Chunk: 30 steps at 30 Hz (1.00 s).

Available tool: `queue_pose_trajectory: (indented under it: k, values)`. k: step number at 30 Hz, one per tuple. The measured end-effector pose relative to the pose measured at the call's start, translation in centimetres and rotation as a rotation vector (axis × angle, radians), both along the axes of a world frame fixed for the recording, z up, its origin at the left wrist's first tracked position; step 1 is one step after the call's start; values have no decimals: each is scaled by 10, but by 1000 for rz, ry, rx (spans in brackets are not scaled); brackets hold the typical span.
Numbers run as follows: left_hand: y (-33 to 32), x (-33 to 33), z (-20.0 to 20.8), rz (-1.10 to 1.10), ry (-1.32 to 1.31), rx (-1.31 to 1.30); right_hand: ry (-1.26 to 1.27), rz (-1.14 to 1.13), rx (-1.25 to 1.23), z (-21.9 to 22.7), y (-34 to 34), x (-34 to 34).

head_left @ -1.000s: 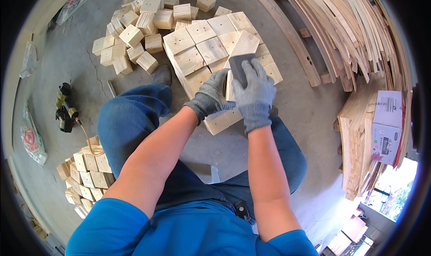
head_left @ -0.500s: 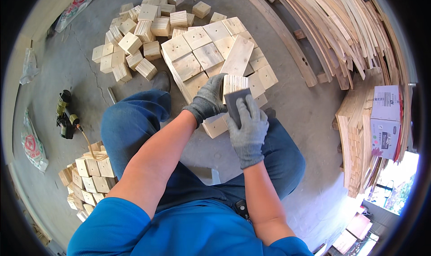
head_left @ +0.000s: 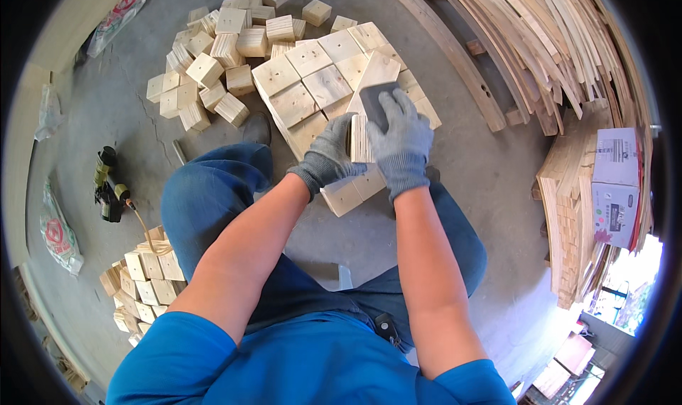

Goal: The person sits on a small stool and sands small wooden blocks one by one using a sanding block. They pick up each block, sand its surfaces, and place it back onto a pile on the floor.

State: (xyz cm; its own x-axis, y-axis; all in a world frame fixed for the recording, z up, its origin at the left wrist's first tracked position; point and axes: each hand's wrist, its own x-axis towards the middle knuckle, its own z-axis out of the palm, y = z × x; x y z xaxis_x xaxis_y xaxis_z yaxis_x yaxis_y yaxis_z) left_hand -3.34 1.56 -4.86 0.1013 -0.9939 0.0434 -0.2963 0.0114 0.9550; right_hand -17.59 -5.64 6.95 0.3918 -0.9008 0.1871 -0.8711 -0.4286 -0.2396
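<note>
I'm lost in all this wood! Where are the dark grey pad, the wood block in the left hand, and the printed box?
Grey pad [head_left: 370, 105]: head view, on its uncovered left part.
Wood block [head_left: 361, 141]: head view, on its striped face.
Box [head_left: 613, 197]: head view, on its lower face.

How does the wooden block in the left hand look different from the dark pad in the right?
The wooden block is pale, while the dark pad is grey. The wooden block shows a striped side; the dark pad shows a plain one. Both are held in gloved hands, the left hand and the right hand.
</note>
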Motion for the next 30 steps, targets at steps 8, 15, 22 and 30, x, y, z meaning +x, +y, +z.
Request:
queue_pose_trajectory:
  k: [8,15,22,30]
  values:
    - [3,3,2,37,-37,-28,-8,30,14,2,35,-14]
    - [1,2,6,47,38,-9,-47,44,8,5,116,-54]
    - [3,2,-3,57,-41,2,-55,32,-24,1,76,-42]
    - [-1,3,-21,12,68,-65,-84,-45,73,-8,-21,-11]
